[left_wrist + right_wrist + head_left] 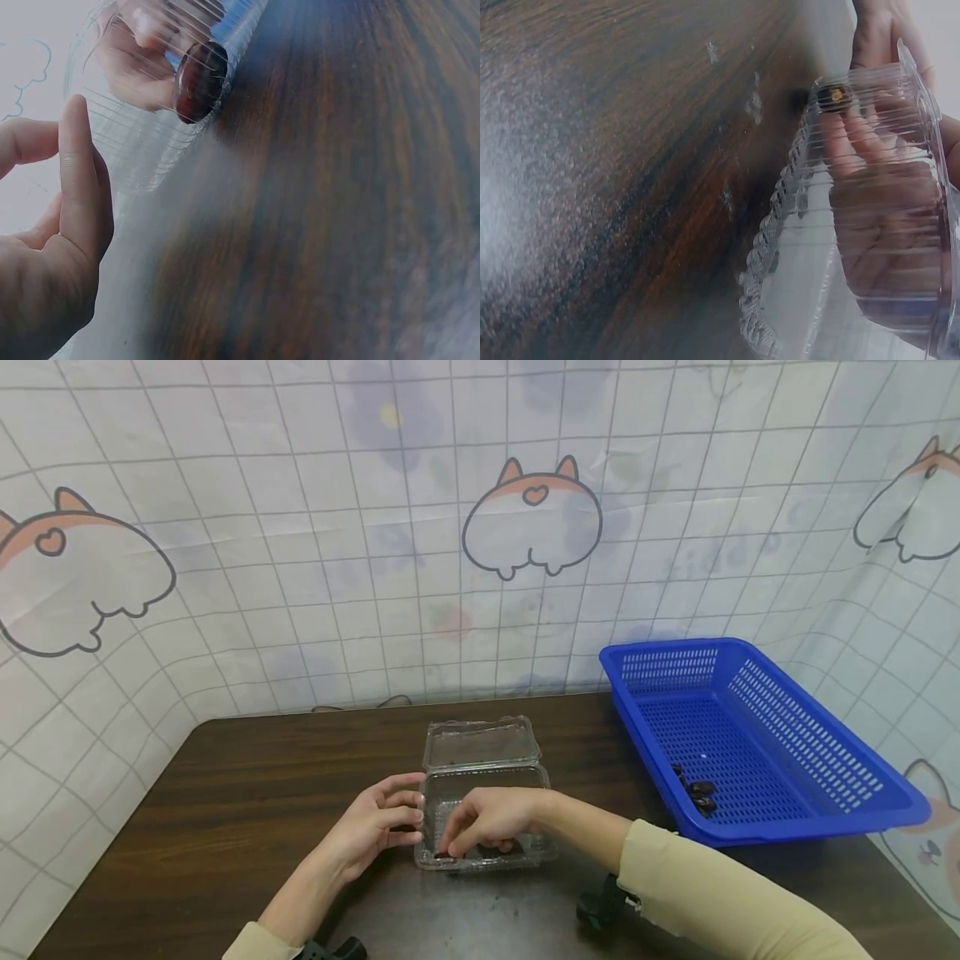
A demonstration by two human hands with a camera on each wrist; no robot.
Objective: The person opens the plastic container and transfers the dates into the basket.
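Observation:
A clear plastic clamshell box (542, 777) stands on the table with its lid (482, 744) swung back toward the wall. My right hand (498, 817) reaches down inside it and pinches a glossy dark brown date (201, 82) by the front left corner, low against the ribbed wall. The date's pale stem end (837, 95) shows through the plastic in the right wrist view. Something dark, partly covered by my right hand, lies farther right in the box. At the box's left side my left hand (375, 818) rests its loosely bent fingertips on or close to the wall.
A blue perforated basket (802, 829) stands at the right of the table, with several dark dates (702, 787) in its near left corner. A patterned wall covering (300, 568) rises behind the dark wooden table (247, 777).

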